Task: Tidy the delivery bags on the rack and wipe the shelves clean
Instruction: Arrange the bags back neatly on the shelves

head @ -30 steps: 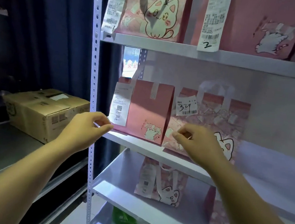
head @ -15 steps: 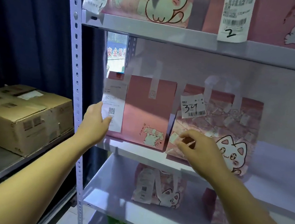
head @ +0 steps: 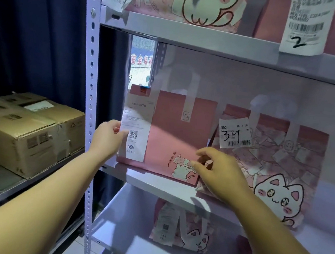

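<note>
A plain pink delivery bag (head: 174,131) with a long white receipt (head: 136,127) marked 366 stands at the left end of the middle shelf (head: 155,185). My left hand (head: 106,138) holds its left edge, thumb on the receipt. My right hand (head: 219,174) pinches the bag's lower right edge, in the gap beside a patterned cat bag (head: 282,171) tagged 34. That second bag stands just to the right, leaning a little. No cloth is in view.
The upper shelf (head: 193,36) carries more pink cat bags (head: 197,3) with hanging receipts. On the lower shelf (head: 129,237) stand a small cat bag (head: 180,228) and a darker one (head: 244,252). Left of the perforated post (head: 90,76), cardboard boxes (head: 26,131) sit on a grey shelf.
Both hands have moved from in front of the shelf edge onto the plain pink bag, left to its left edge, right from the patterned bag to its right edge. The view moved closer.
</note>
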The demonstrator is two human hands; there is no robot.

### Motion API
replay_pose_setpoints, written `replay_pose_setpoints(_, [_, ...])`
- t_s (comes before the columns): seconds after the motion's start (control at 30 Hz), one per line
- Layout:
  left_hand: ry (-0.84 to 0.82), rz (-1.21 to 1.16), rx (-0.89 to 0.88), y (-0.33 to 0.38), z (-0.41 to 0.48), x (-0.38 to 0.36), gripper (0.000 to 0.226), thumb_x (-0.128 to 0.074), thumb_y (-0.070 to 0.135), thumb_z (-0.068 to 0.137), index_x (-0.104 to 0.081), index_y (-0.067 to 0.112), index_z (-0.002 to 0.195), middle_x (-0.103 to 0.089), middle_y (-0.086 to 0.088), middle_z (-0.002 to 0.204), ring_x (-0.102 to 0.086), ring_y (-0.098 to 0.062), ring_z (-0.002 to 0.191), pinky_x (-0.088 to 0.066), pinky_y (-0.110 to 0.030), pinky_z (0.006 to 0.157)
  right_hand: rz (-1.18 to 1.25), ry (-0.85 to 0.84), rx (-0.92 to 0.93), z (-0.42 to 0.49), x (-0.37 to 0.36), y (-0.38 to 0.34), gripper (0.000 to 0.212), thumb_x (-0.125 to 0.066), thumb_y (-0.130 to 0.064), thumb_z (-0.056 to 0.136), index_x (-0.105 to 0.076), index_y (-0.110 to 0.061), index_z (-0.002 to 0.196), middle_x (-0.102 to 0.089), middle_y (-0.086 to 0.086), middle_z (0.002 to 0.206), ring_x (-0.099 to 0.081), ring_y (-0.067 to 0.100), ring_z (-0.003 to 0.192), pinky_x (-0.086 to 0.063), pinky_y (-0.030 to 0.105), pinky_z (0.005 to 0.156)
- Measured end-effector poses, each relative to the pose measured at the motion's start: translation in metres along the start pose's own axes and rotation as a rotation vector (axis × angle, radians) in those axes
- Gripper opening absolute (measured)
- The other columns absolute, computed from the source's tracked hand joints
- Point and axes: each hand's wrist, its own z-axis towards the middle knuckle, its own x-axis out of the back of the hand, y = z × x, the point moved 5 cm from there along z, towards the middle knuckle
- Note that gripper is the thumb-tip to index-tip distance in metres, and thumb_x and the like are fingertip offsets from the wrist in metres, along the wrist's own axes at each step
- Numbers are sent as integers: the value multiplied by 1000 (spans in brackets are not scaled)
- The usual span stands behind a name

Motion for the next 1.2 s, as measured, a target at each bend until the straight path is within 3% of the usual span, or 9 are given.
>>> replay_pose_setpoints(0.13, [51, -71, 8, 3, -13, 8, 3, -61, 31, 86, -60, 31, 83, -63, 19, 84, -57, 3, 79, -36, -17, 57, 30, 10, -36, 3, -5, 3, 30, -59, -43, 86, -58, -29, 113, -61, -15, 97, -57, 6, 83, -50, 32, 76])
replay_pose_setpoints(0.3, [179, 4, -75, 16, -33, 32, 8, -60, 33, 83, -57, 30, 76, -60, 18, 75, -54, 4, 70, -35, -18, 55, 84, 125, -106, 3, -5, 0, 20, -62, -37, 85, -48, -23, 85, -57, -7, 84, -55, 11, 76, -48, 30, 66])
replay_pose_setpoints(0.5, [248, 55, -135, 19, -61, 61, 7, -61, 34, 84, -60, 26, 85, -63, 11, 81, -58, -13, 78, -39, -30, 68, 142, 223, -178, -15, -9, -6, 39, -65, -34, 83, -42, -15, 109, -46, 3, 110, -52, 20, 92, -47, 35, 80])
replay_pose_setpoints(0.6, [260, 35, -151, 16, -77, 77, 7, -62, 33, 84, -61, 27, 86, -65, 9, 84, -60, -14, 78, -40, -28, 64, 162, 223, -212, -26, -13, -10, 47, -64, -35, 85, -43, -12, 120, -46, 5, 117, -52, 22, 99, -46, 39, 85])
replay_pose_setpoints(0.7, [257, 3, -155, 15, -94, 91, 5, -61, 34, 84, -61, 29, 87, -62, 18, 82, -60, -5, 77, -38, -20, 60, 177, 172, -180, -39, -18, -17, 23, -59, -32, 88, -51, -14, 102, -55, -1, 95, -52, 19, 85, -40, 30, 65])
replay_pose_setpoints(0.77, [255, -47, -146, 15, -105, 98, 4, -62, 33, 84, -61, 29, 85, -63, 19, 83, -61, -5, 78, -43, -24, 63, 263, 174, -167, -50, -18, -19, 15, -59, -28, 88, -50, -16, 90, -55, -8, 81, -52, 16, 75, -38, 28, 59])
replay_pose_setpoints(0.9, [222, -165, -134, 19, -133, 108, 9, -64, 29, 84, -61, 33, 77, -67, 19, 82, -64, -2, 79, -48, -26, 66, 381, 232, -149, -72, -7, -23, 16, -62, -26, 86, -48, -24, 79, -56, -10, 77, -53, 8, 70, -45, 30, 65])
replay_pose_setpoints(1.07, [200, -229, -182, 37, -174, 121, 13, -65, 25, 85, -63, 35, 78, -68, 26, 81, -65, 5, 73, -51, -26, 63, 419, 258, -50, -105, 15, -25, 11, -63, -29, 85, -54, -23, 87, -61, -9, 81, -59, 10, 75, -51, 33, 69])
replay_pose_setpoints(1.2, [192, -311, -185, 49, -215, 118, 13, -65, 23, 86, -64, 34, 80, -71, 10, 86, -69, -13, 82, -56, -36, 65, 450, 265, 6, -141, 38, -16, 12, -64, -29, 85, -53, -31, 85, -63, -12, 78, -61, 6, 73, -52, 31, 68])
